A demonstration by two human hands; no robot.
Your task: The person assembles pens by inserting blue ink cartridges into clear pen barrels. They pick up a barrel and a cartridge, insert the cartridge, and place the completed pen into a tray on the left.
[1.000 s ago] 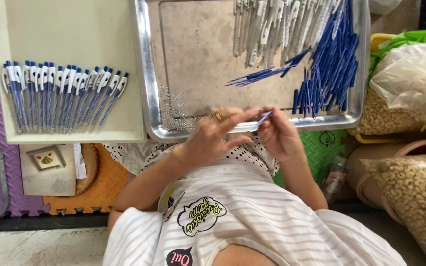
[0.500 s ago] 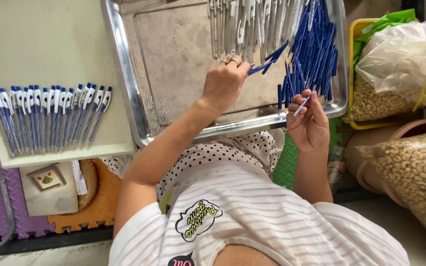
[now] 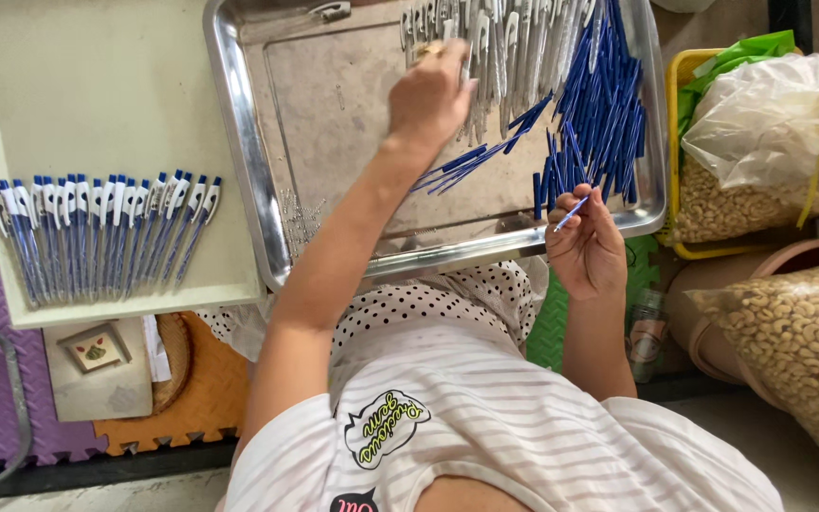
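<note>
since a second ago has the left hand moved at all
Yes. The left hand has gone from the near rim of the metal tray up toward its far end, onto the white pen parts.

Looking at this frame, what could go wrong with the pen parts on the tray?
The left hand reaches into the white pen barrels packed close together; it may nudge neighbours out of line. The right hand holds a thin blue refill over the metal tray edge; a slip could drop it off the tray.
</note>
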